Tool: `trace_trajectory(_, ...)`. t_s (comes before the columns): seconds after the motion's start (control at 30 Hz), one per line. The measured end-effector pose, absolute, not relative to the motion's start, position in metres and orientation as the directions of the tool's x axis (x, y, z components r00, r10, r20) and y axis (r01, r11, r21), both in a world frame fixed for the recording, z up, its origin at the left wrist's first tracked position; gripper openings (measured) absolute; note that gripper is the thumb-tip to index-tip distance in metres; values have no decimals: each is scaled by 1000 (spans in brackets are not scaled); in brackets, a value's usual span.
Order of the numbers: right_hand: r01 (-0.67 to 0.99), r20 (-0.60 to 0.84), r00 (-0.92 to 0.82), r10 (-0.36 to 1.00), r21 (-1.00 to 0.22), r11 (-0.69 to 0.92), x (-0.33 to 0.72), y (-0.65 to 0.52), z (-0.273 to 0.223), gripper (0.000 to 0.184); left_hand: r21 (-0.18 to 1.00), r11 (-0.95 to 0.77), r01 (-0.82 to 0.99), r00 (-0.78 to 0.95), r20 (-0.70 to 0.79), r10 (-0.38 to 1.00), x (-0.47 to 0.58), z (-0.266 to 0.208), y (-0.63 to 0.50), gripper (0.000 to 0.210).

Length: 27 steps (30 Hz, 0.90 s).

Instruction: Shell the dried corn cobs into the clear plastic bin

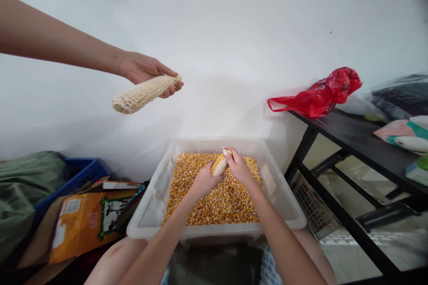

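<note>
A partly stripped corn cob [220, 165] is held between my two hands, above a white plastic tub [282, 205] of loose corn kernels [214, 205]. My left hand [206, 180] wraps round its lower end. At the upper end, my right hand [238, 164] grips with thumb and fingers. Yellow kernels line one side of the cob; the side facing me is pale and bare. Up on the left, another person's hand [150, 71] holds a bare corn cob [143, 94] in the air.
To the right stands a black table [354, 136] with a red plastic bag [321, 93] at its corner. Below it sits a white basket [316, 207]. On the left are an orange cardboard box [80, 222] and a blue crate [85, 171]. A white wall rises behind the tub.
</note>
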State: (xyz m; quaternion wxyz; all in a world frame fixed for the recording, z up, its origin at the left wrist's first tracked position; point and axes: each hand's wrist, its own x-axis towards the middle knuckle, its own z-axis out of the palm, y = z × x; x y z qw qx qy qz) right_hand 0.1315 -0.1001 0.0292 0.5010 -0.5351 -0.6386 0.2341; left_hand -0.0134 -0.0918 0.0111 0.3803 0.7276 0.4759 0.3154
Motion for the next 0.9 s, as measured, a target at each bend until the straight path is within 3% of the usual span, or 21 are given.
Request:
trace_trajectory(0.2,473,468,73,880,-793,383,131,-101,25,37,901,-187,392,389,21,921,-13,13,-93,35)
trace_trajectory(0.43,77,352,95,931,-935,345,124,-97,31,42,822,-340,456,275,233,933,-12,21,-96,44)
trace_trajectory(0.53,-61,298,61,953,-951,302,122,-96,34,43,812,-356,462,297,236,925,-15,26,-95,41)
trace_trajectory(0.73,-155,248,64,967,-954,255,111,-96,27,47,768,-410,491,274,311,910,-28,32,-90,38)
trace_trajectory(0.9,-196,269,-26,963,-946,259,111,-100,28,47,905,-227,359,343,98,934,-32,30,-91,40)
